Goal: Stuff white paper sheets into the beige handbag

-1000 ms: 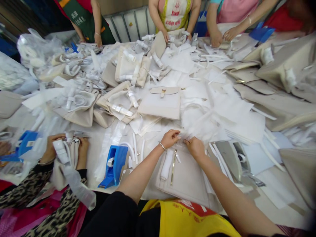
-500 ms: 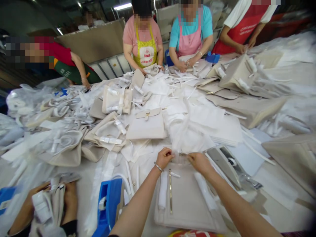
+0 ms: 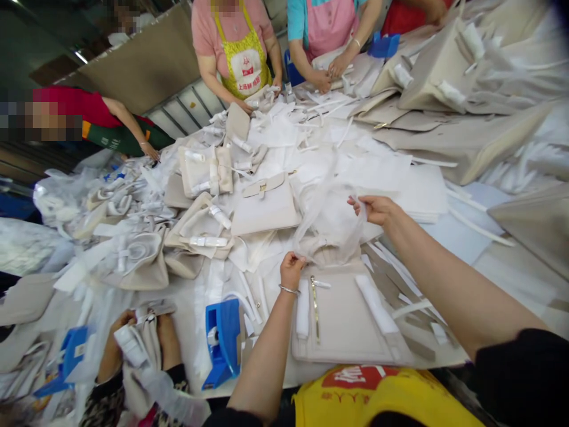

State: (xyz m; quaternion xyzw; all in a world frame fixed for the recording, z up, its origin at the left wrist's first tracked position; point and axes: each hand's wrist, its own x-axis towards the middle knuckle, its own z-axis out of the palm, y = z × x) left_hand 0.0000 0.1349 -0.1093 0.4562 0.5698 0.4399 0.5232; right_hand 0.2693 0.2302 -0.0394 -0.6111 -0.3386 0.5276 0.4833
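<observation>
The pale bag (image 3: 340, 320) is laid flat on the table (image 3: 185, 299), white rolls (image 3: 377, 305) already set on it — clear film (image 3: 355, 234) is pinched by the left hand (image 3: 291, 271) and, seemingly, the right hand (image 3: 377, 209), but left bunched beyond, not yet flattened

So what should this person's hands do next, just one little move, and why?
Perhaps ease the right hand outward a little, to spread the translucent film. The film looks crumpled, just beyond the flat beige bag. The right hand is raised at its right side, while the left hand pinches it near the bag's top left corner and could steady it.
</observation>
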